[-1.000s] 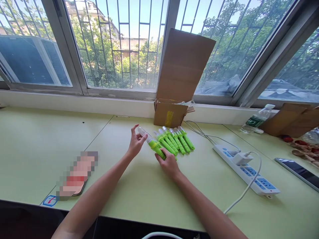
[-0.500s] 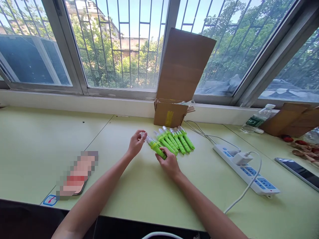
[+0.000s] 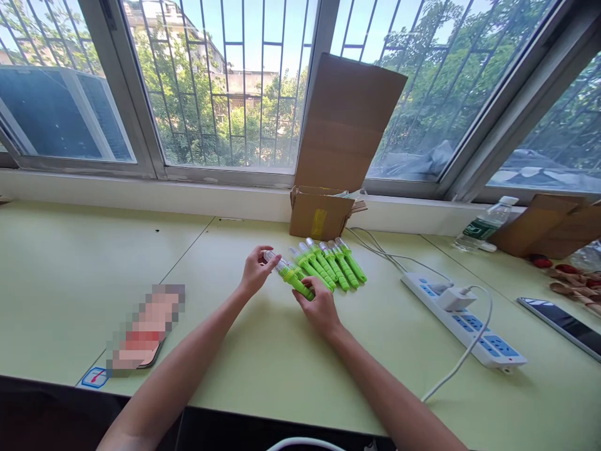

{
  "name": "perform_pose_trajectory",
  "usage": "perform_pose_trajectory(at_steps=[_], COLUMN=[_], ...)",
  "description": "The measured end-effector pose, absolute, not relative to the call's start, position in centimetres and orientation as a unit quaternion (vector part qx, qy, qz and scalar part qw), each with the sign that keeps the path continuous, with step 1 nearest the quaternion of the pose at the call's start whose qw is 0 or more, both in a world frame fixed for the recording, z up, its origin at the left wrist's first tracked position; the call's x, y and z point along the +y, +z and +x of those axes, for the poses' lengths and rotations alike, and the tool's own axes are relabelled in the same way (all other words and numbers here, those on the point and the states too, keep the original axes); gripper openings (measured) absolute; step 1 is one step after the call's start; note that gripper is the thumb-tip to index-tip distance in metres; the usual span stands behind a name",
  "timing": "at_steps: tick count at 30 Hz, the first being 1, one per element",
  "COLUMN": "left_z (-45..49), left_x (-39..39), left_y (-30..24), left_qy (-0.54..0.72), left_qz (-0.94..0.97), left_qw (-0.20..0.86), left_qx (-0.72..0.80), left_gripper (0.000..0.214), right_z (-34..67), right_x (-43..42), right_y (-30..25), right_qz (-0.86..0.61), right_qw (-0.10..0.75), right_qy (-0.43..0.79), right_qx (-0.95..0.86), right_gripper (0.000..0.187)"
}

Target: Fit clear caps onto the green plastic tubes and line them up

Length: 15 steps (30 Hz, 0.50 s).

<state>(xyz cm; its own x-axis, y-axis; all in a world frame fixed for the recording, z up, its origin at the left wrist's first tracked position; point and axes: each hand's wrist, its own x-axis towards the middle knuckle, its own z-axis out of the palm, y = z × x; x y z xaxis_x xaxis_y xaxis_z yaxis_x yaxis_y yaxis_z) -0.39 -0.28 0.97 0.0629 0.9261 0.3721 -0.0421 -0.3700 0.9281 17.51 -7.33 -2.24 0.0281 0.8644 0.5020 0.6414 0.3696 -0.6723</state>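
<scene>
Between my hands is a green stick-like tool with a ribbed handle and a clear cap-like end (image 3: 287, 273); its exact kind I cannot make out. My left hand (image 3: 256, 270) pinches the clear end, which points up and left. Around the lower green handle, my right hand (image 3: 320, 305) has its fingers closed. Just beyond it, several matching green tools (image 3: 339, 265) lie side by side on the table, clear ends pointing away from me. One of them is partly hidden behind the held one.
An open cardboard box (image 3: 322, 214) stands behind the green tools against the window sill. To the right lies a white power strip (image 3: 469, 326) with cables. A phone (image 3: 563, 326) and a water bottle (image 3: 486, 223) are farther right. A blurred-out phone (image 3: 149, 338) lies at left.
The left hand's fingers have shifted slightly along the clear end, toward the right. My right hand keeps its hold on the handle, and the other tools have not moved.
</scene>
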Motion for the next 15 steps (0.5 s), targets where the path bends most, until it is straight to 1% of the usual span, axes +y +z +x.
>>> perform_pose_trajectory(at_steps=[7, 15], left_z=[-0.4, -0.55], left_x=[-0.12, 0.03], left_y=[0.95, 1.02], left_qy=[0.569, 0.572], left_qz=[0.591, 0.576], left_qw=[0.451, 0.47], left_qx=[0.352, 0.348], left_gripper=[0.041, 0.047], right_z=[17.51, 17.62], right_x=[-7.4, -7.32], right_y=[-2.14, -2.42], right_qz=[-0.545, -0.533], right_qw=[0.468, 0.484], right_qy=[0.121, 0.12], right_qx=[-0.686, -0.684], right_gripper=[0.026, 0.03])
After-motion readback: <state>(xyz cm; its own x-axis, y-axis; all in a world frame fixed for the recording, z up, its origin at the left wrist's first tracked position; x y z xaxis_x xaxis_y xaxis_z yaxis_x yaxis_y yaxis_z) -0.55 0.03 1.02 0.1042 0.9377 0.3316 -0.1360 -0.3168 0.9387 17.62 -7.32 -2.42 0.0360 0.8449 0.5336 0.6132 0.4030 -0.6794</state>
